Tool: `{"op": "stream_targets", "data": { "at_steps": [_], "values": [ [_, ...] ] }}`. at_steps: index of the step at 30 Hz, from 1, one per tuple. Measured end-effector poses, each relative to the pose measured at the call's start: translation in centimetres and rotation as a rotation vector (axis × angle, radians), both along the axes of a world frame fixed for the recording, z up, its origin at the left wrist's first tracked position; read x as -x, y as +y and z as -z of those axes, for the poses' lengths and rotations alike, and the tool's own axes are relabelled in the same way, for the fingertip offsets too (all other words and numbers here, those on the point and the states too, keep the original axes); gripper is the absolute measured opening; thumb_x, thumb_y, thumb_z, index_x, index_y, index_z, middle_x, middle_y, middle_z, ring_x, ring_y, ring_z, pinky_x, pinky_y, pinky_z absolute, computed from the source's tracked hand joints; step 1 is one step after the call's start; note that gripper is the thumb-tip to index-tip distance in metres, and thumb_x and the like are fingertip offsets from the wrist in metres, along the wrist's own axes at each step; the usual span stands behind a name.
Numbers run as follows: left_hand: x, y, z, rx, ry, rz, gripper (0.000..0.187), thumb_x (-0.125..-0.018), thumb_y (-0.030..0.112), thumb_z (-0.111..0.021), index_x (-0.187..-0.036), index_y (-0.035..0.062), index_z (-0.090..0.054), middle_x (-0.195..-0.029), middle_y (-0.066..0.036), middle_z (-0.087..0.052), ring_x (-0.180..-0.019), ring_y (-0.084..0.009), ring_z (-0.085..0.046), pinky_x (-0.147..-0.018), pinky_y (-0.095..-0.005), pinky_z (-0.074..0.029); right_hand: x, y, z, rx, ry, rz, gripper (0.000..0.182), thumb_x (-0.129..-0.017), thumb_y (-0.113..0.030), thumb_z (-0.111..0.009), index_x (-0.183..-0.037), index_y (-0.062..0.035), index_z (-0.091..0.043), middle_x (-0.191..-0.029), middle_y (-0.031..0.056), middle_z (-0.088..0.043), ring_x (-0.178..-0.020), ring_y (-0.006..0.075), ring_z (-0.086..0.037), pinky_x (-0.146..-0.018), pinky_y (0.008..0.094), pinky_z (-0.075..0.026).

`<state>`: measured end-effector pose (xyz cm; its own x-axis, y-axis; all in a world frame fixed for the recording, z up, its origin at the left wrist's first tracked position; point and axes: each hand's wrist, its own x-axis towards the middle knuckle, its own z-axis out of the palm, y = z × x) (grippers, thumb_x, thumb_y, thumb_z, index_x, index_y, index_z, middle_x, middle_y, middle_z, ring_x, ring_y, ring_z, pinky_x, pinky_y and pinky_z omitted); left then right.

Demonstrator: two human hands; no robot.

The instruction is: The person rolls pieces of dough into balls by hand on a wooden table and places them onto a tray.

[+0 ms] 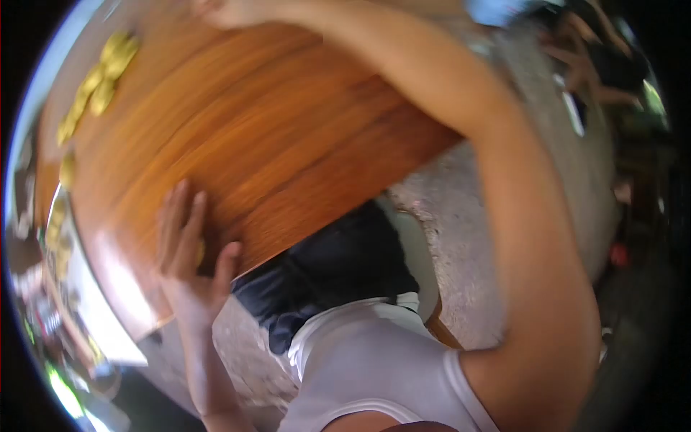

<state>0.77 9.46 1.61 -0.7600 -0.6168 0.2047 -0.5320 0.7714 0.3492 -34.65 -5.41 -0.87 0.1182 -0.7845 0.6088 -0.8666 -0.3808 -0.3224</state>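
While the left hand [188, 252] presses open-palmed on the polished wooden panel [252, 137], it could slide; the right hand's [216, 11] grip I cannot tell.

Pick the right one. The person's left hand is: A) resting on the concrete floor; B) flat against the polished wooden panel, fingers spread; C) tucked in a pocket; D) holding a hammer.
B: the left hand lies open, fingers spread, on the wooden panel near its lower edge.

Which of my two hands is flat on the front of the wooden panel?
Your left hand, fingers spread against the polished wooden panel near its lower edge. The right hand reaches over the panel's top edge, mostly out of view.
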Motion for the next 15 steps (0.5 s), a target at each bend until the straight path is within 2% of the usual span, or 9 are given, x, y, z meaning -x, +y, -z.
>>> {"op": "stream_targets", "data": {
  "at_steps": [3, 7, 9, 10, 11, 12, 13, 14, 15],
  "values": [
    [1.5, -1.2, 0.5, 0.007, 0.057, -0.110, 0.053, -0.091, 0.025, -0.076, -0.137, 0.0000, -0.065, -0.150, -0.024, -0.055, -0.145, -0.0437, -0.044, -0.123, -0.0532, -0.030, -1.1, -0.2, 0.8, -0.032, 0.124, -0.011, 0.024, -0.090, -0.031, -0.063, -0.087, -0.0092, -0.072, -0.075, 0.0209, -0.071, -0.074, 0.0366, -0.074, -0.069, 0.0515, -0.058],
    [3.3, -3.3, 0.3, 0.045, 0.024, -0.081, 0.053, -0.100, 0.022, -0.066, -0.149, 0.0050, -0.055, -0.160, -0.019, -0.045, -0.151, -0.0385, -0.037, -0.125, -0.0474, -0.027, -1.0, -0.4, 1.9, 0.111, 0.156, -0.010, 0.026, -0.094, -0.031, -0.060, -0.079, -0.0115, -0.068, -0.068, 0.0109, -0.070, -0.063, 0.0330, -0.069, -0.058, 0.0470, -0.054],
    [4.1, -3.1, -1.5, 0.163, -0.247, -0.002, 0.056, -0.105, 0.027, -0.058, -0.157, 0.0086, -0.045, -0.166, -0.019, -0.035, -0.155, -0.0352, -0.031, -0.125, -0.0437, -0.026, -0.8, -0.3, 1.0, 0.112, 0.209, 0.073, 0.027, -0.094, -0.032, -0.061, -0.077, -0.0124, -0.068, -0.065, 0.0088, -0.069, -0.060, 0.0326, -0.068, -0.056, 0.0458, -0.053],
    [4.3, -4.4, -2.9, 0.117, -0.261, 0.080, 0.058, -0.109, 0.036, -0.051, -0.158, 0.0062, -0.042, -0.167, -0.015, -0.033, -0.154, -0.0299, -0.032, -0.123, -0.0383, -0.029, -1.0, 0.0, 0.9, 0.045, 0.202, 0.097, 0.027, -0.094, -0.036, -0.063, -0.080, -0.0138, -0.069, -0.067, 0.0084, -0.070, -0.063, 0.0320, -0.069, -0.059, 0.0474, -0.053],
    [4.7, -3.9, -4.0, 0.135, -0.246, 0.084, 0.058, -0.109, 0.036, -0.051, -0.158, 0.0062, -0.042, -0.167, -0.015, -0.033, -0.154, -0.0299, -0.032, -0.123, -0.0383, -0.029, -0.9, 0.4, 0.5, 0.061, 0.216, 0.105, 0.027, -0.094, -0.036, -0.063, -0.080, -0.0138, -0.069, -0.067, 0.0084, -0.070, -0.063, 0.0320, -0.069, -0.059, 0.0474, -0.053],
    [6.0, -7.4, -6.6, -0.130, -0.077, 0.157, 0.055, -0.109, 0.030, -0.049, -0.156, 0.0032, -0.041, -0.164, -0.017, -0.037, -0.151, -0.0296, -0.036, -0.122, -0.0385, -0.031, -1.1, 0.7, 0.2, 0.019, 0.167, 0.122, 0.027, -0.094, -0.037, -0.063, -0.081, -0.0140, -0.069, -0.069, 0.0085, -0.071, -0.066, 0.0313, -0.070, -0.061, 0.0476, -0.054],
    [2.1, -15.2, -8.6, -0.400, 0.087, 0.228, 0.052, -0.109, 0.024, -0.047, -0.155, 0.0002, -0.040, -0.160, -0.019, -0.040, -0.149, -0.0293, -0.040, -0.121, -0.0387, -0.034, -1.4, 0.8, 0.3, -0.028, 0.110, 0.137, 0.027, -0.093, -0.039, -0.064, -0.083, -0.0142, -0.069, -0.071, 0.0086, -0.072, -0.069, 0.0306, -0.071, -0.064, 0.0478, -0.054],
    [-4.4, -28.8, -10.4, -0.668, 0.255, 0.300, 0.050, -0.109, 0.018, -0.045, -0.154, -0.0027, -0.040, -0.156, -0.021, -0.044, -0.146, -0.0290, -0.044, -0.121, -0.0388, -0.036, -1.5, 1.0, 0.1, -0.082, 0.086, 0.156, 0.030, -0.094, -0.042, -0.064, -0.086, -0.0143, -0.069, -0.074, 0.0089, -0.072, -0.074, 0.0302, -0.072, -0.068, 0.0475, -0.055],
    [-0.7, -22.3, -13.4, -0.934, 0.433, 0.385, 0.047, -0.109, 0.012, -0.043, -0.152, -0.0057, -0.039, -0.153, -0.022, -0.048, -0.143, -0.0287, -0.047, -0.120, -0.0390, -0.038, -1.5, 1.4, -0.6, -0.070, 0.106, 0.167, 0.030, -0.094, -0.042, -0.064, -0.086, -0.0143, -0.069, -0.074, 0.0089, -0.072, -0.074, 0.0302, -0.072, -0.068, 0.0475, -0.055]
  ]
}}
